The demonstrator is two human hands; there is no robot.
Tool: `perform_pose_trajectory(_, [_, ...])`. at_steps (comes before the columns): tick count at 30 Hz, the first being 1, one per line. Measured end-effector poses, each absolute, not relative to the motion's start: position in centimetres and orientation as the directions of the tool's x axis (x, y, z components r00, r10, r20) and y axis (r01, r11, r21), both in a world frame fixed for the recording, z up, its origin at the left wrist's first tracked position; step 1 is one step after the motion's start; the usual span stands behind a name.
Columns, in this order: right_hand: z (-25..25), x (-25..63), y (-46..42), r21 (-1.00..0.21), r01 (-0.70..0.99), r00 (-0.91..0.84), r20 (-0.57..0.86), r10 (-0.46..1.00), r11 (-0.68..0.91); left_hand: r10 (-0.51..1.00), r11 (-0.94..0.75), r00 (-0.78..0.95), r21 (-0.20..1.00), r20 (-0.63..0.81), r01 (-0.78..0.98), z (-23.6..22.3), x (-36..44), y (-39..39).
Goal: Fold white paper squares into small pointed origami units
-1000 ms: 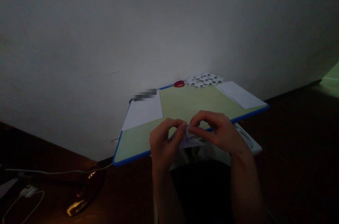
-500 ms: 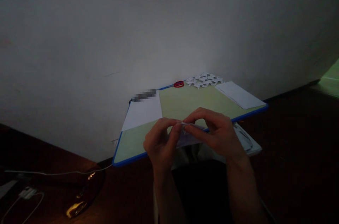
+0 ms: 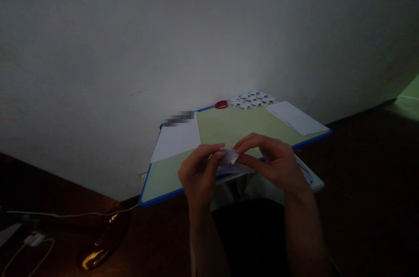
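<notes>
Above the near edge of a pale green, blue-rimmed table [image 3: 222, 126], a small piece of folded white paper [image 3: 229, 155] is held between both hands. My left hand [image 3: 200, 168] pinches its left side with thumb and forefinger. My right hand [image 3: 270, 159] pinches the right corner, its fingertips close together. Below the folded part, a wider white flap of paper shows, partly covered by the fingers. The exact shape of the fold is too dim to make out.
Folded white paper pieces [image 3: 253, 99] lie spread at the back, next to red-handled scissors [image 3: 221, 104]. White sheets [image 3: 296, 117] rest at the right, another sheet [image 3: 178, 137] at the left. A wall stands behind; a white cable [image 3: 72, 214] runs at lower left.
My right hand has shifted slightly right, away from the left fingertips. More of the folded paper now shows between the hands, tilted toward me.
</notes>
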State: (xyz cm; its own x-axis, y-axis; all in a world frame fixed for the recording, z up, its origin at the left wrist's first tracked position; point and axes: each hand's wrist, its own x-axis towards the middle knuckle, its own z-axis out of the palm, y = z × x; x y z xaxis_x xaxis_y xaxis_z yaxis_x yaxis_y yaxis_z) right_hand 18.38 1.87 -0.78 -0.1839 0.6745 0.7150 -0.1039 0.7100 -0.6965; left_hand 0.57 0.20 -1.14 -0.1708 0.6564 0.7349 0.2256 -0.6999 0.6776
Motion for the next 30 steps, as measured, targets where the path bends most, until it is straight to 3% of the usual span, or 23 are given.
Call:
perform_pose_trajectory(6, [-0.6,19.1,1.7,-0.589,0.024,-0.281,0.772,0.570,0.808,0.715,-0.640,-0.125,0.716,0.688,0.279,-0.9,0.4,0.1])
perform_pose_trajectory(12, [-1.1,19.9,1.7,-0.589,0.179,-0.368,0.703,0.609,0.788,0.749,-0.607,-0.017,0.697,0.662,0.382,-1.0,0.1,0.1])
perform_pose_trajectory(21, [-1.4,20.5,1.4,-0.568,0.225,-0.376,0.699,0.609,0.791,0.763,-0.590,0.016,0.688,0.646,0.423,-1.1,0.1,0.3])
perform_pose_trajectory(30, [-1.6,20.1,2.1,-0.576,0.241,-0.380,0.685,0.622,0.781,0.770,-0.554,-0.077,0.723,0.633,0.412,-1.6,0.4,0.5])
